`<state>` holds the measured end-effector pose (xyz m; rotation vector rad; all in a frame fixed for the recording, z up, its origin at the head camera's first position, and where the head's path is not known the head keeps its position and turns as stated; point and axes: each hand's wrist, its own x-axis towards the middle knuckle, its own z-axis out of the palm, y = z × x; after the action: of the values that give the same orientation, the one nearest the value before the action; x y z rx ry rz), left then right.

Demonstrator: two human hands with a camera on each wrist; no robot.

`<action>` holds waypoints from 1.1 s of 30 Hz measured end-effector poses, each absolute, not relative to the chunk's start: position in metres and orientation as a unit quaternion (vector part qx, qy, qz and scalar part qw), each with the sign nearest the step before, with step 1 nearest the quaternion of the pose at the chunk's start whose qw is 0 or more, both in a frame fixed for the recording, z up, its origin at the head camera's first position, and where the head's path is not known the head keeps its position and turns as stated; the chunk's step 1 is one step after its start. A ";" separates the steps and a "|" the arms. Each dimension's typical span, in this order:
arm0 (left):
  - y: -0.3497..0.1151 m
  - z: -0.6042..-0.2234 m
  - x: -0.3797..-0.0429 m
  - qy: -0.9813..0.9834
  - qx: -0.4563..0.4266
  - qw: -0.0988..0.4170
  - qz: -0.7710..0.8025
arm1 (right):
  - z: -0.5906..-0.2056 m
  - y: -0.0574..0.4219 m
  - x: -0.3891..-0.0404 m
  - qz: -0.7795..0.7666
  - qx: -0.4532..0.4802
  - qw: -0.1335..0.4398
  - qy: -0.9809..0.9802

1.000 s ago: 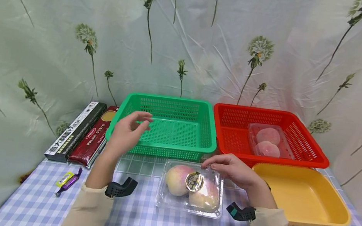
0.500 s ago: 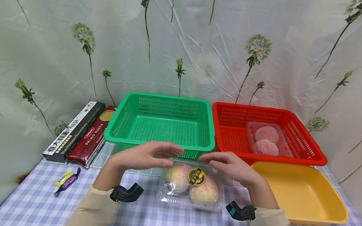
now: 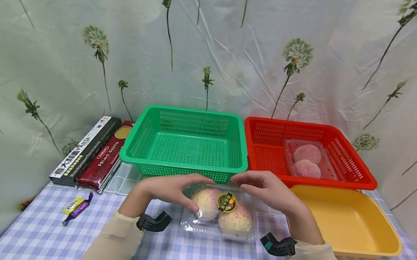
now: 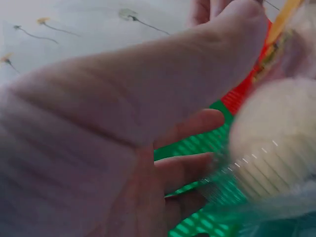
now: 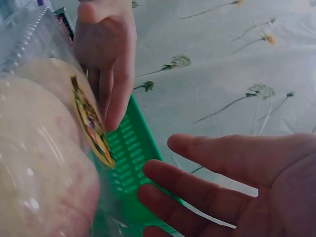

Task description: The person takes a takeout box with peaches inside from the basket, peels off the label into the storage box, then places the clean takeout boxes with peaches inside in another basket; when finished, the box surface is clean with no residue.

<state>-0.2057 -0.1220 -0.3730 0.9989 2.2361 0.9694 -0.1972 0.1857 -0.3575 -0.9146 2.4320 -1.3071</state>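
A clear plastic box of peaches (image 3: 237, 222) with a round black-and-gold sticker (image 3: 227, 202) lies on the checked cloth, in front of the green basket. My left hand (image 3: 173, 187) is at its left side, thumb and fingers spread apart around the back left corner. In the left wrist view the fingers (image 4: 182, 173) reach beside the box's ridged clear edge. My right hand (image 3: 272, 191) hovers at the back right corner, fingers loosely bent and holding nothing. A gap shows between its fingers (image 5: 197, 192) and the box in the right wrist view.
Behind the box stand a green basket (image 3: 184, 166) and a red basket (image 3: 265, 154), which holds another box of peaches (image 3: 308, 156). At right is a yellow tray (image 3: 344, 222). Pasta packs (image 3: 88, 152) and a purple-and-yellow wrapped candy (image 3: 78, 208) lie at left.
My left hand has come from over the green basket down and right to the peach box, its thumb lowering along the left side. The right hand stays near the back right corner.
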 end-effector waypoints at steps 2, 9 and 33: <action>-0.122 -0.377 -0.207 0.823 0.367 0.254 0.352 | -0.357 0.181 -0.195 -0.440 -0.309 0.124 0.834; -0.125 -0.390 -0.214 0.804 0.371 0.280 0.372 | -0.359 0.172 -0.189 -0.390 -0.294 0.150 0.860; -0.123 -0.398 -0.219 0.810 0.360 0.280 0.368 | -0.368 0.157 -0.191 -0.366 -0.337 0.093 0.863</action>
<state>-0.2186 -0.1229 -0.3975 0.9661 2.1731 0.9875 -0.1908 0.1570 -0.3684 -1.0001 2.5606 -1.0850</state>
